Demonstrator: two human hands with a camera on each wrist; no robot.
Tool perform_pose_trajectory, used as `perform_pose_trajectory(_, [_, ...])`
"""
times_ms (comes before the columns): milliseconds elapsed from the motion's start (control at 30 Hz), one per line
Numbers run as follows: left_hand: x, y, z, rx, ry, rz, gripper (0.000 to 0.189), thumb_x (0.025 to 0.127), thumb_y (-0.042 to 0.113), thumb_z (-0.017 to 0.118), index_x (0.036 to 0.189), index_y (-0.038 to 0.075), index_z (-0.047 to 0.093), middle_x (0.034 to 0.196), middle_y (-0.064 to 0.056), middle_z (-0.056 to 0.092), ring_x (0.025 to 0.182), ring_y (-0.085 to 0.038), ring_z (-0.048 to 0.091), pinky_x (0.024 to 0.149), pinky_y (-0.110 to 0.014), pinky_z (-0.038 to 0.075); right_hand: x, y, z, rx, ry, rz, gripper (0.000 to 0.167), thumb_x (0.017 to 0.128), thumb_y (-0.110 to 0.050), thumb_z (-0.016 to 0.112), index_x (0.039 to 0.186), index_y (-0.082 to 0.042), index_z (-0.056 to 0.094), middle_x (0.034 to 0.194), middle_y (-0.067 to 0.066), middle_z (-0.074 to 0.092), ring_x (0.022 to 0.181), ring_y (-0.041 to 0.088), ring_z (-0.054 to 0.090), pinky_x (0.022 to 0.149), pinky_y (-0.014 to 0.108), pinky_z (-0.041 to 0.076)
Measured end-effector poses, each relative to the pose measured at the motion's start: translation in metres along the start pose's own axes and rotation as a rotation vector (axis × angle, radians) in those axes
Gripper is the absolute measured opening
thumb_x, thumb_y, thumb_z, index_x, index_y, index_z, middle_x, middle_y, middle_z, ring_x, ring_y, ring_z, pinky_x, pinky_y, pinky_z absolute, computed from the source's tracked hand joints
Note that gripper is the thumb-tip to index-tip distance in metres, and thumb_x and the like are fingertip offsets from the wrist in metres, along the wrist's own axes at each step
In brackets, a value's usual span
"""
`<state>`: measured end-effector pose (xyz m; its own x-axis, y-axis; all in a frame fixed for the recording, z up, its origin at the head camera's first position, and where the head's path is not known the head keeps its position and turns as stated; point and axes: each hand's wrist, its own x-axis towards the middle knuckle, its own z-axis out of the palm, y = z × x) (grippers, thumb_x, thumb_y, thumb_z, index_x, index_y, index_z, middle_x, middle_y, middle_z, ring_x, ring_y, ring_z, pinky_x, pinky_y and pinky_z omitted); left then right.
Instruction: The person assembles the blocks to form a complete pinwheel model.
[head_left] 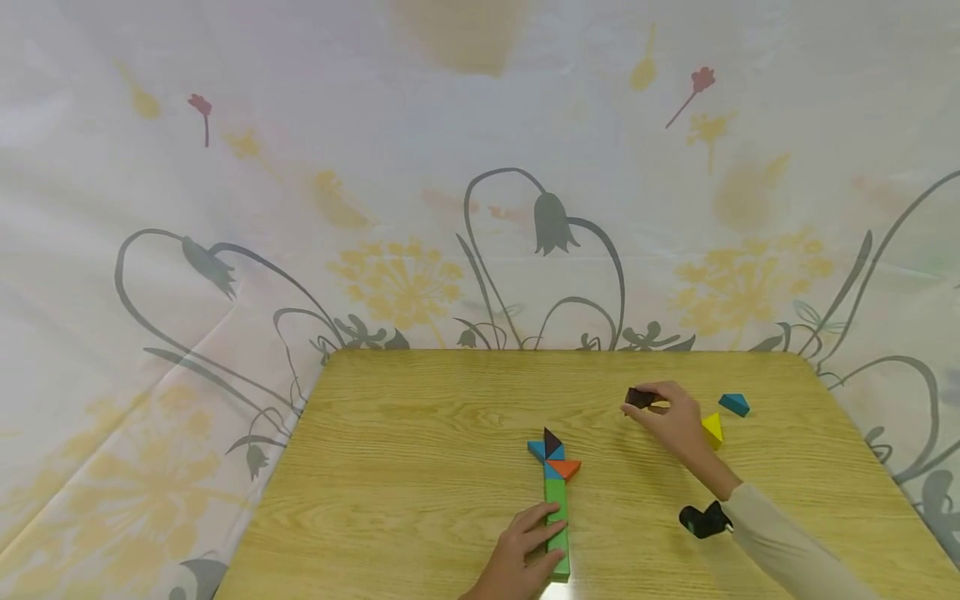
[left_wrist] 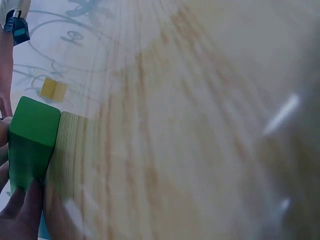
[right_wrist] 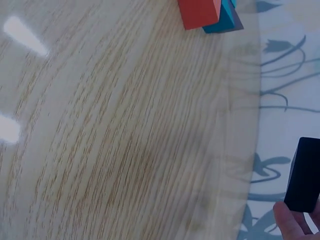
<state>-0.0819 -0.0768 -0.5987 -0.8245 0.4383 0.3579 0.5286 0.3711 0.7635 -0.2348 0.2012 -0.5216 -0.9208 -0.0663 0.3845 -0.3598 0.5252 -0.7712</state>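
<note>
In the head view my right hand (head_left: pixel 671 421) pinches a dark block (head_left: pixel 638 397) between thumb and fingers, up over the right side of the table. The same block looks black in the right wrist view, fingertips at its lower end. My left hand (head_left: pixel 521 546) rests its fingers on the green blocks (head_left: pixel 557 533), which lie in a straight row. Touching the row's far end is a cluster: blue triangles (head_left: pixel 555 471), an orange triangle (head_left: pixel 567 468) pointing right, and a dark triangle (head_left: pixel 552 442) at the top.
Beyond my right hand lie a yellow triangular block (head_left: pixel 713 429) and a blue block (head_left: pixel 735 404). A black device (head_left: pixel 705 520) is at the right wrist, by the sleeve (head_left: pixel 787 546). A flower-printed curtain (head_left: pixel 420 208) hangs behind the wooden table (head_left: pixel 405 433).
</note>
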Motion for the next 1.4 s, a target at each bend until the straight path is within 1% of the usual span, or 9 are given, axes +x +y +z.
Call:
perform_pose_trajectory(167, [0.0, 0.0, 0.0, -0.011, -0.002, -0.001, 0.04, 0.095, 0.025, 0.059, 0.129, 0.005, 0.058, 0.142, -0.001, 0.044, 0.129, -0.021, 0.041, 0.099, -0.035, 0.043, 0.0, -0.009, 0.007, 0.019, 0.01, -0.017, 0.036, 0.077, -0.013, 0.08, 0.106, 0.003, 0.067, 0.099, 0.016, 0.059, 0.084, 0.03, 0.059, 0.069, 0.006, 0.046])
perform_pose_trajectory(300, [0.0, 0.0, 0.0, 0.003, 0.006, 0.025, 0.039, 0.095, 0.023, 0.059, 0.129, 0.004, 0.058, 0.141, -0.003, 0.045, 0.129, -0.022, 0.041, 0.098, -0.035, 0.044, 0.001, -0.017, 0.013, 0.03, 0.021, -0.046, 0.035, 0.075, -0.01, 0.081, 0.104, 0.003, 0.067, 0.096, 0.016, 0.059, 0.081, 0.03, 0.059, 0.067, 0.008, 0.047])
perform_pose_trajectory(433, [0.001, 0.002, -0.001, 0.011, 0.011, 0.045, 0.039, 0.094, 0.021, 0.06, 0.129, 0.003, 0.058, 0.141, -0.005, 0.045, 0.128, -0.023, 0.042, 0.097, -0.034, 0.045, 0.001, -0.024, 0.02, 0.023, 0.007, -0.06, 0.035, 0.075, -0.012, 0.081, 0.103, 0.002, 0.068, 0.095, 0.014, 0.059, 0.08, 0.028, 0.059, 0.067, 0.011, 0.049])
perform_pose_trajectory(667, [0.002, 0.005, -0.003, -0.002, -0.014, -0.015, 0.04, 0.095, 0.026, 0.058, 0.129, 0.006, 0.059, 0.141, -0.002, 0.045, 0.128, -0.021, 0.042, 0.099, -0.035, 0.043, 0.0, -0.035, 0.031, 0.019, -0.024, -0.074, 0.036, 0.074, -0.013, 0.082, 0.104, 0.001, 0.067, 0.094, 0.012, 0.059, 0.079, 0.026, 0.059, 0.065, 0.016, 0.051])
perform_pose_trajectory(767, [0.002, 0.006, -0.003, -0.005, -0.019, -0.029, 0.04, 0.095, 0.026, 0.058, 0.129, 0.006, 0.059, 0.141, -0.002, 0.046, 0.128, -0.021, 0.042, 0.099, -0.036, 0.043, -0.001, -0.041, 0.034, 0.018, -0.036, -0.082, 0.037, 0.074, -0.014, 0.082, 0.104, 0.002, 0.067, 0.094, 0.013, 0.059, 0.079, 0.026, 0.058, 0.064, 0.018, 0.052])
perform_pose_trajectory(933, [0.001, 0.005, -0.002, -0.002, -0.014, -0.01, 0.039, 0.095, 0.025, 0.058, 0.129, 0.005, 0.059, 0.14, -0.004, 0.046, 0.128, -0.023, 0.043, 0.098, -0.037, 0.044, -0.001, -0.052, 0.04, 0.021, -0.049, -0.104, 0.039, 0.073, -0.013, 0.082, 0.105, 0.002, 0.068, 0.092, 0.013, 0.058, 0.079, 0.027, 0.058, 0.062, 0.021, 0.054])
perform_pose_trajectory(1067, [0.0, 0.004, -0.001, -0.002, -0.002, 0.019, 0.039, 0.096, 0.024, 0.058, 0.129, 0.004, 0.058, 0.14, -0.006, 0.047, 0.126, -0.025, 0.044, 0.097, -0.037, 0.045, -0.001, -0.059, 0.045, 0.031, -0.064, -0.101, 0.038, 0.073, -0.013, 0.082, 0.105, 0.002, 0.068, 0.092, 0.014, 0.058, 0.079, 0.027, 0.058, 0.062, 0.02, 0.053])
perform_pose_trajectory(1233, [0.001, 0.002, 0.0, -0.014, -0.002, 0.014, 0.039, 0.095, 0.024, 0.058, 0.129, 0.004, 0.059, 0.14, -0.005, 0.047, 0.127, -0.024, 0.044, 0.097, -0.037, 0.045, 0.0, -0.064, 0.054, 0.034, -0.067, -0.097, 0.038, 0.073, -0.015, 0.083, 0.104, 0.0, 0.069, 0.091, 0.012, 0.058, 0.078, 0.025, 0.057, 0.061, 0.021, 0.053])
perform_pose_trajectory(1400, [0.001, 0.003, -0.002, -0.005, -0.008, 0.002, 0.039, 0.094, 0.025, 0.06, 0.129, 0.006, 0.059, 0.141, -0.002, 0.046, 0.128, -0.022, 0.043, 0.098, -0.036, 0.044, 0.001, -0.07, 0.064, 0.04, -0.061, -0.109, 0.039, 0.072, -0.015, 0.084, 0.103, 0.002, 0.069, 0.091, 0.013, 0.058, 0.077, 0.025, 0.057, 0.061, 0.021, 0.053])
